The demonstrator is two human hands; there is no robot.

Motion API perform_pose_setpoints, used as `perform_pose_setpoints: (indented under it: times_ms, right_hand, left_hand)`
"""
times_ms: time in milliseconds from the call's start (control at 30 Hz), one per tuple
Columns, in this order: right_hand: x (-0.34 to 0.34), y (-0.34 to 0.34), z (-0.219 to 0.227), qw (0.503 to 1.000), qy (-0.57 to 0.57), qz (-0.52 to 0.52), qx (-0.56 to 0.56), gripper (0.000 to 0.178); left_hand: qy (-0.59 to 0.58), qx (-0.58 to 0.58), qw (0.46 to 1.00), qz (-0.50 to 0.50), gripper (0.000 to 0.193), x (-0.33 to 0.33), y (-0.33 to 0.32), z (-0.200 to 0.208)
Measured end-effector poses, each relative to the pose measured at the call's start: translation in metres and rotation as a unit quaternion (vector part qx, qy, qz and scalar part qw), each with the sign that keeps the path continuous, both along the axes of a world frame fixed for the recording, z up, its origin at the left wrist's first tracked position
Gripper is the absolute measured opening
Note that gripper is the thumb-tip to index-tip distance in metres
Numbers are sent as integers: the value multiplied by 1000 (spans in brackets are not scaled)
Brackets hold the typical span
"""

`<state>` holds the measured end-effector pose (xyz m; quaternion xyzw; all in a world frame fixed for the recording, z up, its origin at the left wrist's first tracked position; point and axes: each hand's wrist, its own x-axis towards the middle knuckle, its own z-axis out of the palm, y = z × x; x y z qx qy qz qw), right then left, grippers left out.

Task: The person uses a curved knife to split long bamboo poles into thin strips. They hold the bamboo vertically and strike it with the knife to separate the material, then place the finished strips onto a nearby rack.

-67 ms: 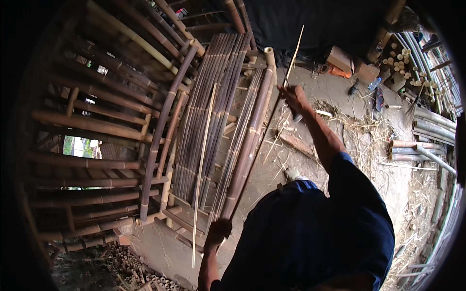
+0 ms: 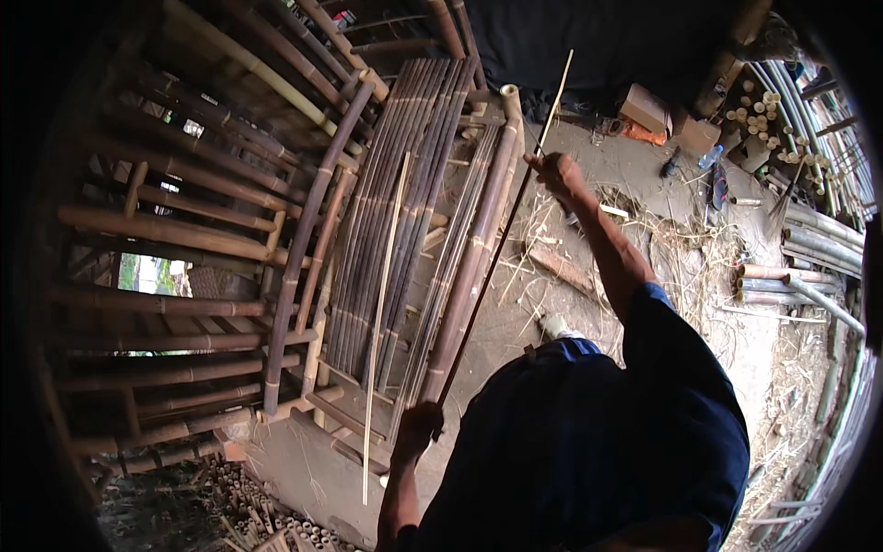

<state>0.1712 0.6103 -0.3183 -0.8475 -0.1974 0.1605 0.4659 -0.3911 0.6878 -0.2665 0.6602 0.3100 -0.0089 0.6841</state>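
A long, thin bamboo strip (image 2: 487, 290) stretches slantwise between my hands, its upper end pale and its lower length dark brown. My left hand (image 2: 419, 427) is closed around the lower end, beside the foot of a bamboo bench. Farther up, my right hand (image 2: 556, 175) grips the strip where pale meets dark. A short grey handle end (image 2: 571, 219) pokes out below that fist, and a thin dark edge crosses the strip above it; this looks like a knife, mostly hidden by my fingers. A loose pale strip (image 2: 386, 276) lies across the dark slats of the bench (image 2: 405, 184).
Bamboo railings (image 2: 294, 239) stand on the left. Shavings (image 2: 681, 239) litter the floor at right, near bamboo poles (image 2: 782, 285). A cardboard box (image 2: 647, 109) and a plastic bottle (image 2: 710, 156) sit at the back. Cut bamboo pieces (image 2: 248, 497) are heaped at lower left.
Both hands have shifted slightly upward in the view, with the strip still held between them. The rest of the scene shifts only slightly.
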Motion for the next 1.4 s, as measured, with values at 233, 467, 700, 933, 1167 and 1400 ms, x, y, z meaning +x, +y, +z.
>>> perform_pose_setpoints:
  times_ms: [233, 467, 700, 933, 1167, 1400]
  right_hand:
    - [-106, -29, -35, 776, -625, 79, -20, 47]
    - [-232, -53, 14, 918, -209, 332, -61, 59]
    - [-116, -31, -29, 895, -421, 61, -130, 61]
    - [-92, -19, 16, 948, -178, 207, -160, 70]
    - [59, -39, 12, 989, -123, -15, -78, 76]
    - [-1, -36, 85, 945, 188, -14, 266, 58]
  left_hand:
    - [-58, 143, 988, -25, 31, 154, -16, 14]
    - [-59, 174, 982, -31, 35, 183, 16, -9]
    - [-131, 280, 949, -66, 51, 130, -7, 12]
    - [-38, 282, 956, -78, 60, 96, -15, 35]
    - [37, 266, 958, -103, 58, 30, -42, 89]
    - [30, 303, 944, -127, 44, -11, -21, 62]
